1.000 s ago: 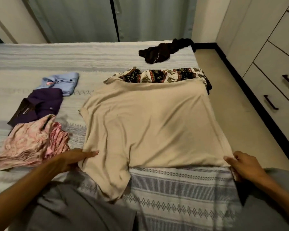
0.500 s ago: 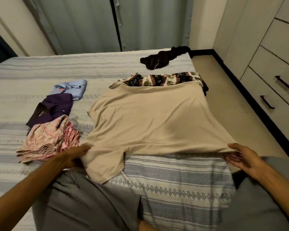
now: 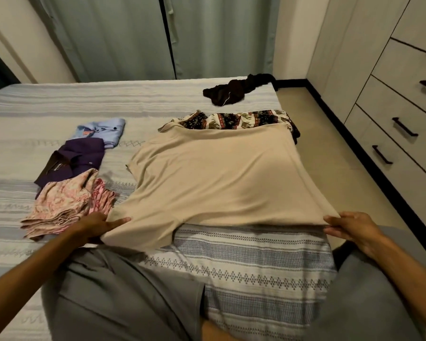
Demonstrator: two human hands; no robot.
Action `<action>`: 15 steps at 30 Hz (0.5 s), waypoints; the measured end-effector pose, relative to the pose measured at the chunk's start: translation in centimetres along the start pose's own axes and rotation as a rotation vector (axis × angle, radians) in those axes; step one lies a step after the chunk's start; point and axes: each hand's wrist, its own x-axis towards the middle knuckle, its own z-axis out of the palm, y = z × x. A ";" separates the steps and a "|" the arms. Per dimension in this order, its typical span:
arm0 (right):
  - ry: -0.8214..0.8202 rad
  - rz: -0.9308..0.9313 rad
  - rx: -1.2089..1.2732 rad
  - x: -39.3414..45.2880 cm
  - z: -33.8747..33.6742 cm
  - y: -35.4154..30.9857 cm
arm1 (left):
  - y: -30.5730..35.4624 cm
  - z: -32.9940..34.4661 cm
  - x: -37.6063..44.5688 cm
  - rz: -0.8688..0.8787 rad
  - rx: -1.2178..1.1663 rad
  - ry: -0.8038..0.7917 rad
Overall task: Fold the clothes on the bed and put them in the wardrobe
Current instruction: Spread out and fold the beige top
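Note:
A beige T-shirt [image 3: 219, 178] lies spread on the striped bed [image 3: 256, 262]. My left hand [image 3: 99, 226] pinches its near left corner by the sleeve. My right hand [image 3: 349, 226] grips its near right corner, and this near edge is raised off the bedcover. The shirt's far edge covers part of a black-and-cream patterned garment [image 3: 236, 119]. A dark crumpled garment [image 3: 234, 91] sits at the far right corner of the bed. Three folded pieces lie to the left: a pink patterned one [image 3: 64, 205], a purple shirt [image 3: 74, 159] and a light blue shirt [image 3: 101, 131].
White wardrobe drawers with black handles [image 3: 403, 126] line the right wall across a narrow strip of floor [image 3: 330, 153]. Grey-green curtains [image 3: 162, 38] hang behind the bed. My grey-trousered knees [image 3: 123, 296] rest on the bed's near part.
Both hands lifted the shirt's near edge off the bedcover and moved it away from me. The hanging left sleeve has shortened. The camera has tilted upward.

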 end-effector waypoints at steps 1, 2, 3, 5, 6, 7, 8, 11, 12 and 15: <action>-0.011 -0.007 0.048 -0.2 -0.1 -0.4 | -0.5 0.1 0.7 -0.015 -0.070 -0.064; -0.003 -0.016 0.064 -0.1 -0.2 -0.8 | -1.0 0.3 1.5 -0.032 -0.169 -0.101; -0.002 -0.018 0.052 -0.1 -0.2 -0.8 | -1.3 0.5 1.9 -0.050 -0.231 -0.107; -0.021 -0.013 -0.066 -0.2 0.0 -0.4 | -1.3 1.0 2.2 -0.033 -0.271 -0.121; -0.023 -0.032 -0.148 -0.2 0.2 -0.1 | -1.2 1.1 2.2 -0.034 -0.273 -0.104; -0.007 -0.067 -0.211 -0.1 0.4 0.5 | -0.8 1.4 1.8 -0.036 -0.283 -0.097; 0.025 -0.109 -0.270 -0.1 0.5 1.0 | -0.7 1.4 1.7 -0.056 -0.296 -0.098; -0.013 -0.128 -0.388 -0.4 0.8 1.5 | -0.8 1.4 2.0 -0.125 -0.320 -0.088; -0.061 -0.093 -0.413 -0.5 1.0 1.4 | -1.0 1.2 2.1 -0.155 -0.320 -0.074; -0.098 -0.101 -0.523 -0.2 0.5 1.3 | -0.4 1.1 1.4 -0.178 -0.445 -0.078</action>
